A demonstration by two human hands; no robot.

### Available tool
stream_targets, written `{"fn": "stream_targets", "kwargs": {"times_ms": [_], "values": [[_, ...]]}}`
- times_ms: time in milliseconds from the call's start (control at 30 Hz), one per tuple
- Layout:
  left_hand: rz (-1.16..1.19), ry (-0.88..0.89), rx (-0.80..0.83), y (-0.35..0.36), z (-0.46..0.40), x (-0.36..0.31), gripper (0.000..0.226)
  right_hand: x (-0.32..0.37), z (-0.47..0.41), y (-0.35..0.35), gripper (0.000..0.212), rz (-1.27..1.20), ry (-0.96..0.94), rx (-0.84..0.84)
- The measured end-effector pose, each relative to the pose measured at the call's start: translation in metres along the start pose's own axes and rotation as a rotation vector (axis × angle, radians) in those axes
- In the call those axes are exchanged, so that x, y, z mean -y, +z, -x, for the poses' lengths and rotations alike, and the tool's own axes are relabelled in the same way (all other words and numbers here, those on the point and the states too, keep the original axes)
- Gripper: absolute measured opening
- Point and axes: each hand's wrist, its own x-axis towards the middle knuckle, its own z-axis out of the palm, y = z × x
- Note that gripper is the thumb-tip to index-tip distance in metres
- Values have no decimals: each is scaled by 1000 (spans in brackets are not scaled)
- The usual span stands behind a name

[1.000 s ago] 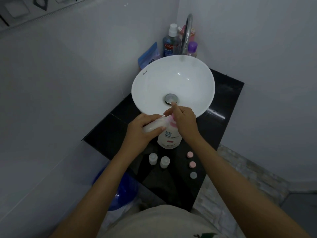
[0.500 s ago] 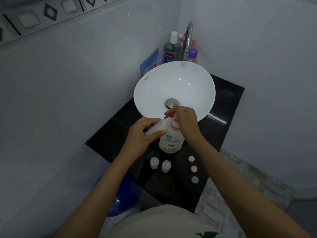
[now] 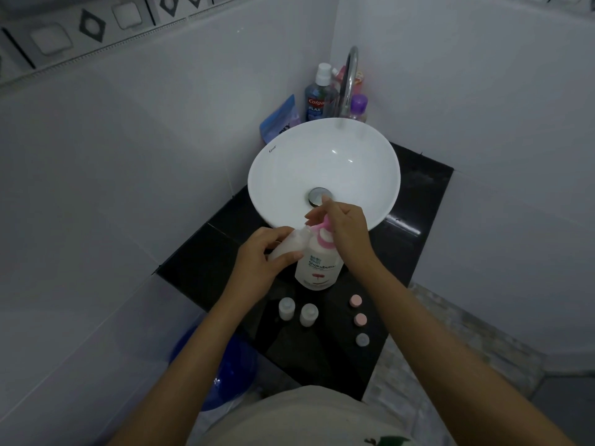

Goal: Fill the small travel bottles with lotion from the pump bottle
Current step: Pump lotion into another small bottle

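Observation:
A white pump bottle [image 3: 317,267] with a pink pump head stands on the black counter [image 3: 199,259] in front of the sink. My right hand [image 3: 346,231] rests on top of the pump head. My left hand [image 3: 262,260] holds a small translucent travel bottle [image 3: 291,244] tilted, its mouth up against the pump's nozzle. Two more small travel bottles [image 3: 297,312] stand uncapped near the counter's front. Three loose caps [image 3: 359,318], two pink and one pale blue, lie in a row to their right.
A white bowl sink [image 3: 363,162] with a chrome tap [image 3: 349,78] sits behind the pump bottle. Mouthwash and other toiletries [image 3: 317,98] crowd the back corner. A blue bucket [image 3: 222,371] stands on the floor at the lower left. Walls close in on both sides.
The view has drifted slightly. Both hands stay at the pump bottle, and the pump head now shows more between them.

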Motion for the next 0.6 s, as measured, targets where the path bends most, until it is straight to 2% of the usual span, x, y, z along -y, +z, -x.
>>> {"fn": "stream_targets", "kwargs": {"times_ms": [267,433,600], "values": [[8,13,-39,-7,2,-1,37,-3,-1,-1,42,-3,-10,-4],[-17,21,-40,-8,4,1,40,-4,-1,-1,30,-22,-32,-19],[0,8,-9,-3,9,4,39,-4,2,-1,23,140,-207,-158]]}}
